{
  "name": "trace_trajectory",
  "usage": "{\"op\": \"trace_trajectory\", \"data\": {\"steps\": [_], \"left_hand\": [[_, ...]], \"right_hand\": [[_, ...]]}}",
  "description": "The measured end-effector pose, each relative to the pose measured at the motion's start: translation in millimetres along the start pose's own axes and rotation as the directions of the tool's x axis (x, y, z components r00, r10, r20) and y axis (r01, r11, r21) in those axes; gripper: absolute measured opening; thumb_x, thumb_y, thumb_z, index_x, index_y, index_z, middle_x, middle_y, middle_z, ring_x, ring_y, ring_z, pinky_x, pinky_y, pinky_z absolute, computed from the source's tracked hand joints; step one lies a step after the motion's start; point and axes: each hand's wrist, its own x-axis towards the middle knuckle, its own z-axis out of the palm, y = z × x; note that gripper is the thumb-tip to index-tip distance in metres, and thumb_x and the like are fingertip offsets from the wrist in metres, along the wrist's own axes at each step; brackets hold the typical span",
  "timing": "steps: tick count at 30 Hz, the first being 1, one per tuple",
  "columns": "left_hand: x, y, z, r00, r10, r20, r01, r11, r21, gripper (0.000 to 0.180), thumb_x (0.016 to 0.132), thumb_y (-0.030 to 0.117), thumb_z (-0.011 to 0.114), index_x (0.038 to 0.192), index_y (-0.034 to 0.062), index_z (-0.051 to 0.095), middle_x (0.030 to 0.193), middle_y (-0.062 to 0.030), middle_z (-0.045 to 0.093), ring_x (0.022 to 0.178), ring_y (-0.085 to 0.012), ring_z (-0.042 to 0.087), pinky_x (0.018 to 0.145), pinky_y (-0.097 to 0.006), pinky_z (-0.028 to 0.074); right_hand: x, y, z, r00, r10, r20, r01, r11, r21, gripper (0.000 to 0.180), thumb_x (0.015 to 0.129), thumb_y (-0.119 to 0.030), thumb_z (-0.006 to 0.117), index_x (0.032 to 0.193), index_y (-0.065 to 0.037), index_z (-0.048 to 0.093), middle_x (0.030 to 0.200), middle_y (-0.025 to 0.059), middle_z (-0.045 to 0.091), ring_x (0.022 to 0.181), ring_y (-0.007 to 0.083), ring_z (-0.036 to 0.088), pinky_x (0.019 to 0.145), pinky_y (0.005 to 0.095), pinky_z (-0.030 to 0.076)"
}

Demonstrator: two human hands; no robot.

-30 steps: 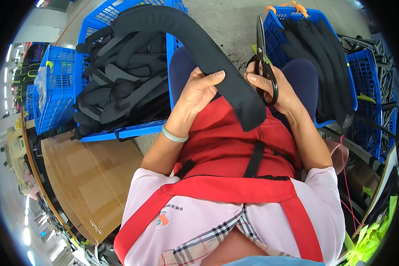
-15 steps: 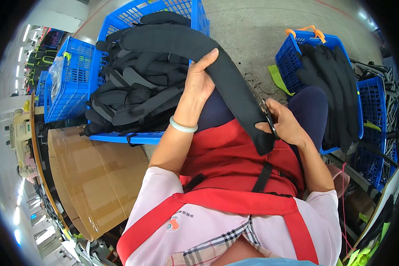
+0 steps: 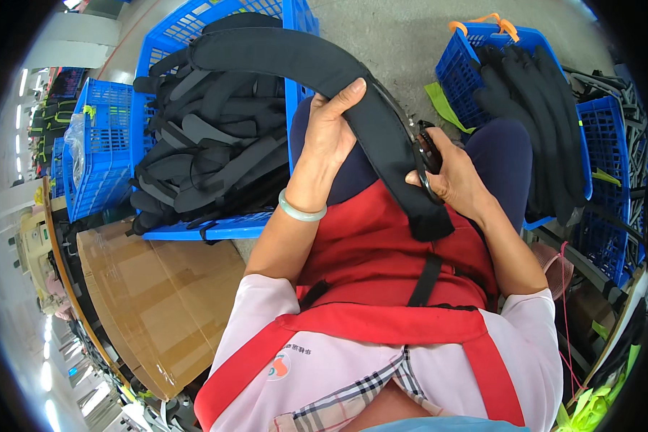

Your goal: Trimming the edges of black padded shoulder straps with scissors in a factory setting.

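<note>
A long, curved black padded shoulder strap (image 3: 288,54) lies raised in front of me, from over the crate at upper left down to my apron. My left hand (image 3: 333,126) grips it near the middle, thumb on top and fingers underneath. A pair of scissors (image 3: 428,153) with dark handles is in my right hand (image 3: 452,173), at the strap's right edge near its lower end. My right thumb rests near the strap's face. The blades run along that edge and are partly hidden.
A blue crate (image 3: 297,108) heaped with black straps (image 3: 223,115) stands left of my knees. Another blue crate (image 3: 446,79) of black padded pieces (image 3: 533,122) is at right. A cardboard sheet (image 3: 158,295) lies at lower left. My red apron (image 3: 381,252) covers my lap.
The strap's lower end has tilted and shifted slightly left and up. My right hand with the scissors has moved a little up along the strap's edge. The left hand keeps its hold.
</note>
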Motion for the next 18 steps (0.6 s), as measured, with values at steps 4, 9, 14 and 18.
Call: {"op": "trace_trajectory", "data": {"steps": [4, 9, 14, 18], "left_hand": [[0.0, -1.9, -2.1, 1.0, 0.008, -0.012, -0.007, 1.0, 0.017, 0.018, 0.085, 0.002, 0.068, 0.102, 0.0062, 0.063, 0.097, -0.005, 0.066, 0.091, -0.0192, 0.065, 0.083, -0.034, 0.054], [0.2, -3.0, 4.2, 0.999, 0.015, -0.048, -0.015, 1.0, 0.005, 0.016, 0.082, 0.001, 0.071, 0.097, 0.0056, 0.065, 0.093, -0.0033, 0.067, 0.083, -0.0137, 0.065, 0.076, -0.027, 0.053], [-3.3, -3.3, 6.1, 1.0, 0.002, -0.02, -0.001, 1.0, 0.026, 0.013, 0.083, 0.002, 0.07, 0.095, 0.006, 0.066, 0.091, -0.003, 0.067, 0.082, -0.0132, 0.065, 0.075, -0.027, 0.053], [-4.3, -3.9, 6.8, 0.999, -0.008, -0.05, 0.009, 1.0, 0.02, 0.011, 0.083, 0.003, 0.07, 0.092, 0.0062, 0.066, 0.09, -0.0033, 0.067, 0.082, -0.0136, 0.065, 0.075, -0.027, 0.053]], "right_hand": [[1.9, 8.6, 4.9, 0.999, -0.025, -0.033, 0.023, 0.999, -0.034, 0.059, 0.075, -0.038, 0.078, 0.109, -0.001, 0.047, 0.076, 0.0138, 0.05, 0.068, 0.0223, 0.045, 0.066, 0.0331, 0.043], [6.9, 9.4, 9.1, 0.992, -0.068, -0.105, 0.057, 0.993, -0.099, 0.055, 0.078, -0.041, 0.076, 0.101, 0.003, 0.051, 0.065, 0.0187, 0.049, 0.059, 0.0323, 0.048, 0.061, 0.0392, 0.043], [9.8, 14.9, 10.8, 0.992, -0.087, -0.096, 0.079, 0.993, -0.085, 0.057, 0.077, -0.043, 0.076, 0.098, 0.003, 0.049, 0.067, 0.0206, 0.051, 0.064, 0.0381, 0.053, 0.062, 0.0411, 0.044], [7.9, 10.1, 9.4, 0.993, -0.092, -0.073, 0.086, 0.994, -0.071, 0.058, 0.076, -0.045, 0.076, 0.097, 0.003, 0.049, 0.067, 0.0205, 0.049, 0.062, 0.0362, 0.049, 0.061, 0.0399, 0.043]]}}
